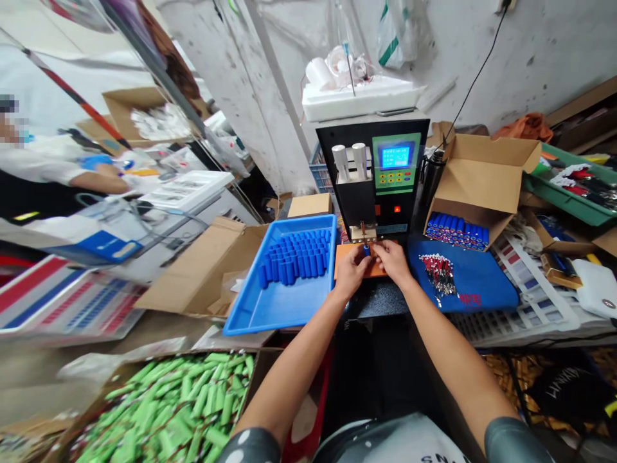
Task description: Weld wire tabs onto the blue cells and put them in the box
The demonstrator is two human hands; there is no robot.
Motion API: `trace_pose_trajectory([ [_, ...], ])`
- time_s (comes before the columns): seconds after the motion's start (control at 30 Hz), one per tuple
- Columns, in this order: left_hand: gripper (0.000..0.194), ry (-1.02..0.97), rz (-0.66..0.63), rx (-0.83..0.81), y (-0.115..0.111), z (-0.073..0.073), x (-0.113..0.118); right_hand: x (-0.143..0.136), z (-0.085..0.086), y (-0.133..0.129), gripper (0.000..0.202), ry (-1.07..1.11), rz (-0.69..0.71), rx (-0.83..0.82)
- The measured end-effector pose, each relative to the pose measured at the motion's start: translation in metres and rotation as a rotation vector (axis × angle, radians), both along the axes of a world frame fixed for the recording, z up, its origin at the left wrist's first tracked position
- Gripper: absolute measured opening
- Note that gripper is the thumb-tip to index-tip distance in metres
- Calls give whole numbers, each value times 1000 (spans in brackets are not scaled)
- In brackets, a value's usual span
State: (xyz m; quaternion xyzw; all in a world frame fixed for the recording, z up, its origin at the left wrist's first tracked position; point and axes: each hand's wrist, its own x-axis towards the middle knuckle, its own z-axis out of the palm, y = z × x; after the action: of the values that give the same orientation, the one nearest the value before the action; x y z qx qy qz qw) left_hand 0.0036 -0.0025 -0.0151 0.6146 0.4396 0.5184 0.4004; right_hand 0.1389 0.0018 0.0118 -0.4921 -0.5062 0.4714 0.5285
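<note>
In the head view a blue cylindrical battery cell (367, 250) stands below the electrode tips (363, 230) of a black spot welder (354, 200), over an orange board (343, 249). My left hand (351, 269) is closed around the cell from the left. From the right, my right hand (392, 260) reaches in with thumb and forefinger pinched beside the cell's top; anything between those fingers is too small to make out. A blue tray (289, 303) left of my hands holds rows of blue cells (294, 257). Red and black wire leads (439, 275) lie on a blue mat (491, 283) to the right.
An open carton (486, 170) with blue cells stands right of the welder, near a green bin (573, 199) of wires. Green wrapped battery packs (193, 405) fill a box at lower left. Cardboard flaps (202, 263) border the tray. A co-worker's arm (103, 183) shows at far left.
</note>
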Motion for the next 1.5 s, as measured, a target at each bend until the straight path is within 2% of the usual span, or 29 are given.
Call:
trace_pose_trajectory([
  [0.27,33,20,-1,12,3,-3,0,4,-2,-9,29,-79,95,44],
  [0.33,37,16,-8,-2,1,0,-2,3,-3,-9,29,-66,94,45],
  [0.4,40,30,43,-5,-4,6,-7,3,-2,-10,29,-34,79,35],
  [0.5,29,153,133,14,-17,16,-17,6,0,-13,30,35,64,5],
  [0.6,24,298,78,37,-30,21,-22,7,1,-14,32,86,70,-12],
  [0.67,22,336,56,60,-34,21,-21,6,1,-14,32,99,66,-11],
  [0.8,15,395,98,112,-33,10,-13,4,1,-13,32,97,50,-3],
  [0.93,14,421,132,134,-29,4,-10,7,0,-13,30,59,107,-7],
  [1.17,9,576,86,199,-25,21,-12,11,-7,-8,25,-56,216,68],
  [1.27,8,563,62,215,-27,26,-13,12,-6,-8,25,-41,228,53],
  [1.4,15,453,78,252,-30,28,-15,17,-1,-11,25,79,243,-34],
  [1.5,32,418,-21,216,-26,26,-16,21,2,-12,25,158,262,-92],
])
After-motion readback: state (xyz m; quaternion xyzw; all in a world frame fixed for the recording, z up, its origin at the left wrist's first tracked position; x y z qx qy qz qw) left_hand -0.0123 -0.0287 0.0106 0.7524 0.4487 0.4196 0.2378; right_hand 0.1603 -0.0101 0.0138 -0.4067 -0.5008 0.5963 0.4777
